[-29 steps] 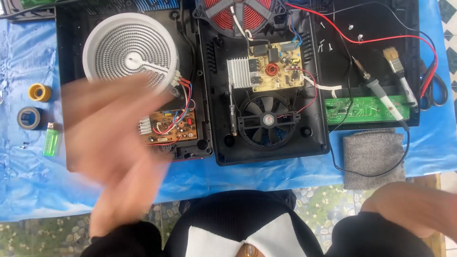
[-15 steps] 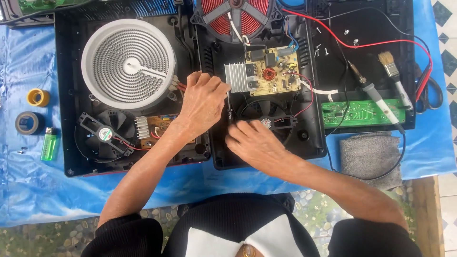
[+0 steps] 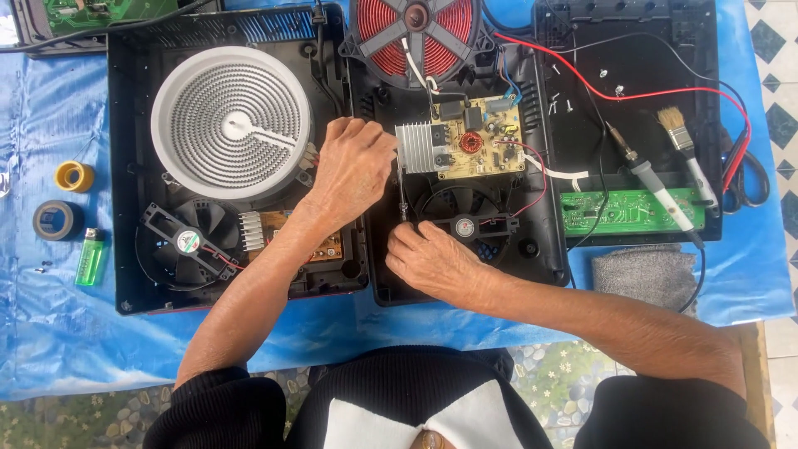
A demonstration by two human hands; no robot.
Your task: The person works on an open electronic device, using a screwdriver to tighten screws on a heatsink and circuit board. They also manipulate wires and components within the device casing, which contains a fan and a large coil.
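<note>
Blue plastic sheet point(image 3: 50, 324), pebbled floor point(image 3: 75, 420), perhaps daylight

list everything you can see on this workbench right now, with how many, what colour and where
Heating plate: 1, white-grey, left casing.
Coil: 1, red, top centre.
Circuit board: 1, tan, middle casing.
Heat sink: 1, silver, left of that board.
Fans: 2, black, one per casing.
Screwdriver: 1, dark, between the hands.
Green board: 1, right casing.
Soldering iron: 1, white, right.
Brush: 1, right.
Cloth: 1, grey, lower right.
Tape rolls: 2, yellow and grey, far left.
Lighter: 1, green, left.
Sheet: 1, blue, under everything.
Left hand: on the screwdriver top.
Right hand: at its tip.
</note>
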